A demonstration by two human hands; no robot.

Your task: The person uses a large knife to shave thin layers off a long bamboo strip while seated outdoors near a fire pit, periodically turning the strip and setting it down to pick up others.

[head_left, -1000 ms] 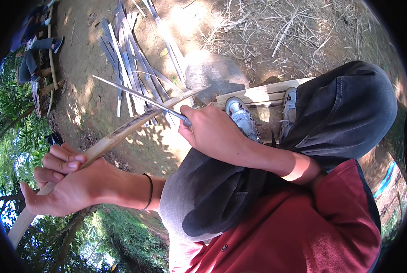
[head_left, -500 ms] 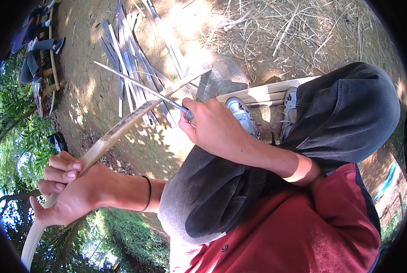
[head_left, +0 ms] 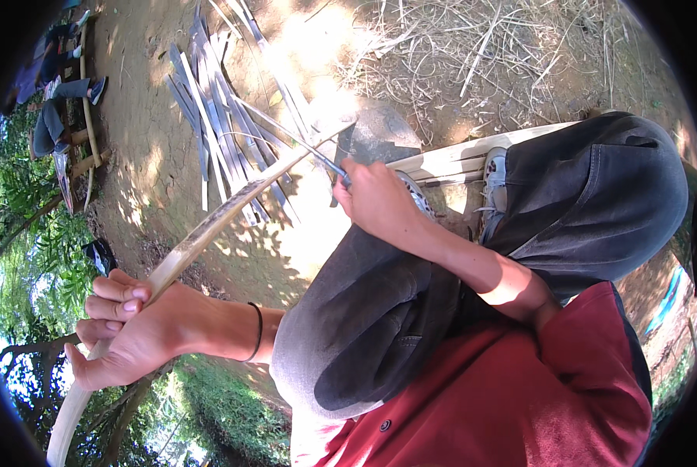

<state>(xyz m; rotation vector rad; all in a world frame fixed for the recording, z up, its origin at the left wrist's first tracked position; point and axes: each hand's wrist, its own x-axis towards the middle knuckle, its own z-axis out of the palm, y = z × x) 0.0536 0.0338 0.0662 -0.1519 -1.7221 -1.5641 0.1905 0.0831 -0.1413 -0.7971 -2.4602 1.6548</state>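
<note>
My left hand [head_left: 126, 331] grips a long pale bamboo strip [head_left: 208, 226] near its lower end. The strip runs up and to the right toward a grey stone [head_left: 379, 136]. My right hand [head_left: 375, 198] holds the handle of a long thin knife [head_left: 286, 132]. Its blade lies across the strip near the strip's far end. My right forearm rests over my raised left knee in dark trousers.
A pile of split bamboo slats [head_left: 216, 117] lies on the bare earth beyond the strip. Dry straw [head_left: 488, 54] covers the ground at the top right. Pale bamboo pieces [head_left: 457, 159] lie under my shoes. Another person [head_left: 52, 109] sits at the far left.
My right hand and the knife have slid up along the strip toward its far tip. My left hand has stayed low at the left, still holding the strip.
</note>
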